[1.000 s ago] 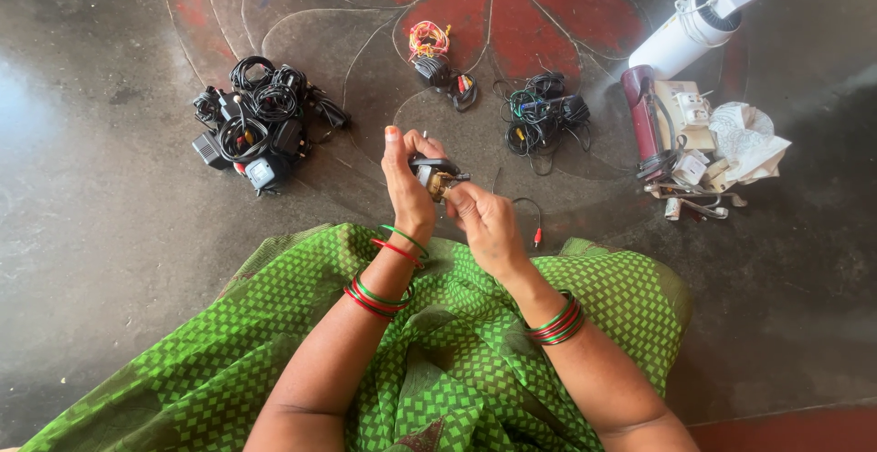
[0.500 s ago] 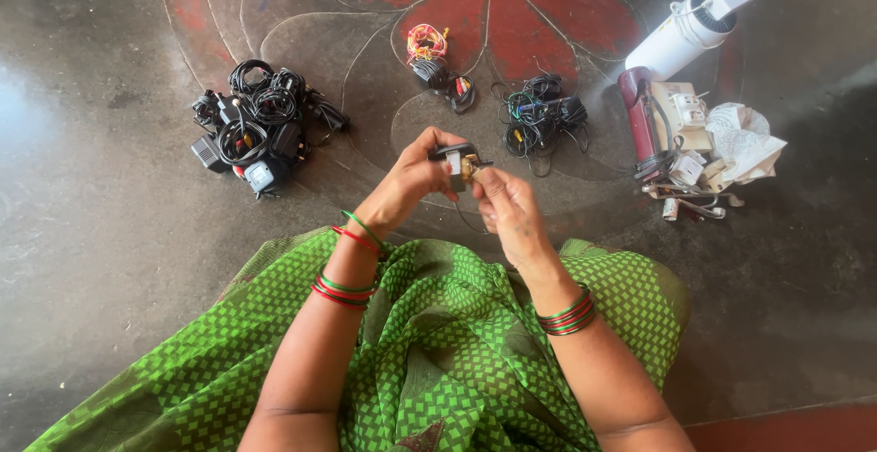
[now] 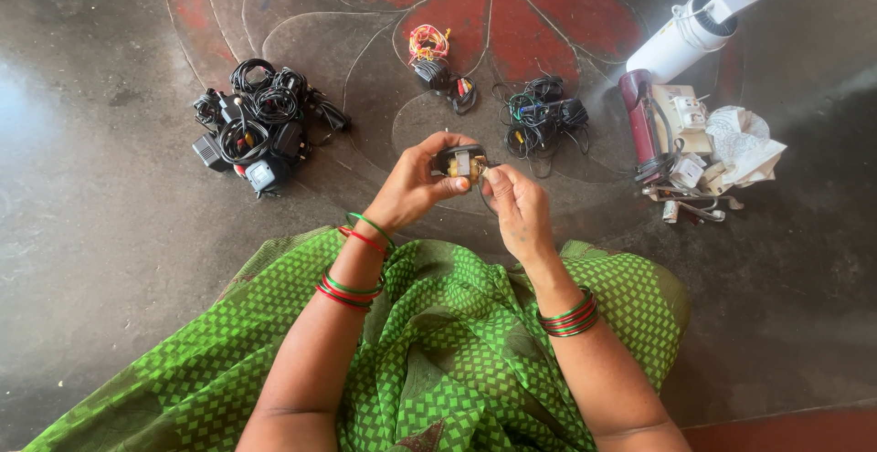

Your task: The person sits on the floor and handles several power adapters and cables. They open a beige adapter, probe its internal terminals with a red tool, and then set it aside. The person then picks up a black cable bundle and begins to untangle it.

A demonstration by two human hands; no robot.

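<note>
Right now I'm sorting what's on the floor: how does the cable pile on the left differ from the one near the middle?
The left pile of black adapters and coiled cables is larger and includes boxy plugs; the middle cable bundle is smaller, looser, with green wire showing. The left pile lies on grey floor, the middle bundle on the painted flower pattern. Both are mostly black and untouched.

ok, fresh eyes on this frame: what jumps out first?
Both hands meet at centre: the left hand grips a small black part with a yellowish inside, and the right hand pinches at its edge. Below them spreads a bright green patterned cloth over the lap. On the dark floor, a heap of black adapters and cables lies far left, and a white cylinder far right.
</note>
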